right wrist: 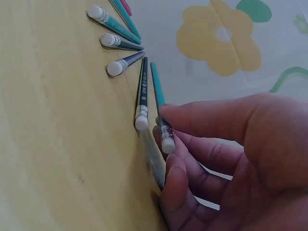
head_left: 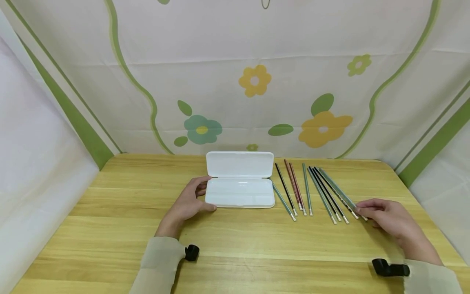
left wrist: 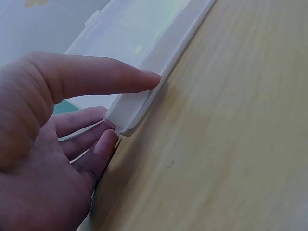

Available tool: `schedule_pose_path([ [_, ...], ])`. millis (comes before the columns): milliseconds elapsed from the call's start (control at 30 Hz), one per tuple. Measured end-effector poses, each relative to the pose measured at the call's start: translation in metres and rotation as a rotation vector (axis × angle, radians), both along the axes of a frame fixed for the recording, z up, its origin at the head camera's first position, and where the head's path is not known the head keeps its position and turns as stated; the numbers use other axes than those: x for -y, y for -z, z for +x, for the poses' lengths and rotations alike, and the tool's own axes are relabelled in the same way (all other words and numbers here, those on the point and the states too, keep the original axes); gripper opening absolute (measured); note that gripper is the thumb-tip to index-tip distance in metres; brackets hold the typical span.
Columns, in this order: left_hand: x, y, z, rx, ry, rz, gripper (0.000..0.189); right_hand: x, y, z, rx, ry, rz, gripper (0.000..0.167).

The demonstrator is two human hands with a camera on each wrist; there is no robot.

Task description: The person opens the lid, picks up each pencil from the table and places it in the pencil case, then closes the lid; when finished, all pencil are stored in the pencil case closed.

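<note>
An open white pencil case (head_left: 240, 192) lies on the table, its lid (head_left: 240, 164) raised at the back. My left hand (head_left: 188, 203) holds the case's left end, the thumb along the front edge and the fingers round the side. Over on the right, my right hand (head_left: 391, 218) pinches a teal pencil (right wrist: 158, 86) near its white eraser between thumb and fingers. Right beside that one is a dark pencil (right wrist: 143, 91) with small lettering. Several more teal and dark pencils (head_left: 323, 192) fan out to its left, eraser ends toward me.
Two reddish pencils (head_left: 295, 183), a black pencil (head_left: 285, 188) and a teal pencil (head_left: 283, 201) lie between the case and the fan. One more teal pencil (head_left: 307, 190) is next to them. A flower-printed curtain (head_left: 227, 106) hangs behind the wooden table (head_left: 249, 249).
</note>
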State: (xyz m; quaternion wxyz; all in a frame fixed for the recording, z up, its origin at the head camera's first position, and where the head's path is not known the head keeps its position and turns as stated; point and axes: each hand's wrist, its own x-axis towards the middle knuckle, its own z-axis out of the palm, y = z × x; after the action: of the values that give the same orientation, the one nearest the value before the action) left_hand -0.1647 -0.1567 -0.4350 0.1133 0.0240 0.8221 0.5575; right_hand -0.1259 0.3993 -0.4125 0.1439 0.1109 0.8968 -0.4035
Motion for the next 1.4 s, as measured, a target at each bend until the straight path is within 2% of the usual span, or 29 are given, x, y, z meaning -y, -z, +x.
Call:
schedule_pose_path([
  [333,0.001,0.001,-0.001,-0.010,0.003,0.006,0.093,-0.001,-0.004,0.002,-0.022,0.010,-0.065,0.042],
  [700,0.000,0.000,0.000,-0.008,0.006,0.010,0.093,0.002,-0.005,0.003,-0.061,-0.010,-0.108,0.045],
  [1400,0.001,-0.001,0.000,-0.008,0.018,-0.005,0.094,0.015,-0.010,0.003,-0.090,-0.054,-0.108,0.042],
])
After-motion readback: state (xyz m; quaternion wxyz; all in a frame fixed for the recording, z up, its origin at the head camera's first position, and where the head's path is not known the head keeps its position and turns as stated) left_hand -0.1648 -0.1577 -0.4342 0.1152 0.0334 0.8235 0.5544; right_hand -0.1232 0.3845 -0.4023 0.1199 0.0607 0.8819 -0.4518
